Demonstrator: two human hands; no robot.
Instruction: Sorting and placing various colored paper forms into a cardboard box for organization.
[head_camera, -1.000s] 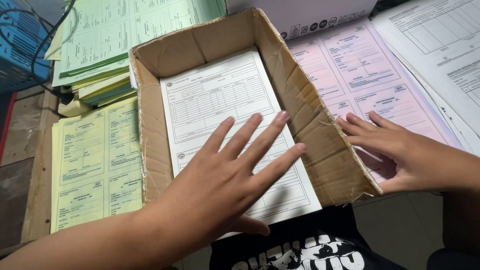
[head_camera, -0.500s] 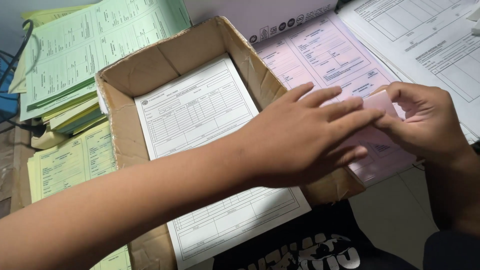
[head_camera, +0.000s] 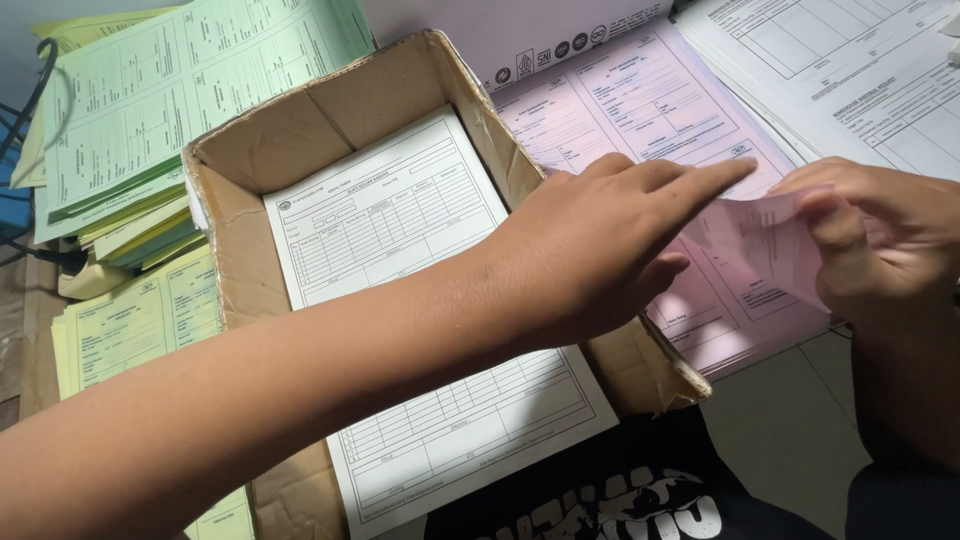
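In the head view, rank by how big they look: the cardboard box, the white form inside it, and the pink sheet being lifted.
1. cardboard box, largest.
2. white form, nearly fills the box and sticks out over its front edge.
3. pink sheet, smallest as seen, though the left hand and right hand partly cover it.

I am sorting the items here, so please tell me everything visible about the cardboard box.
The cardboard box is brown, shallow and open-topped, with worn, creased walls and a bent, frayed right wall. It lies between green and yellow form stacks and pink forms. White printed forms lie flat inside, sticking out over its near edge. The left hand reaches across its right wall.
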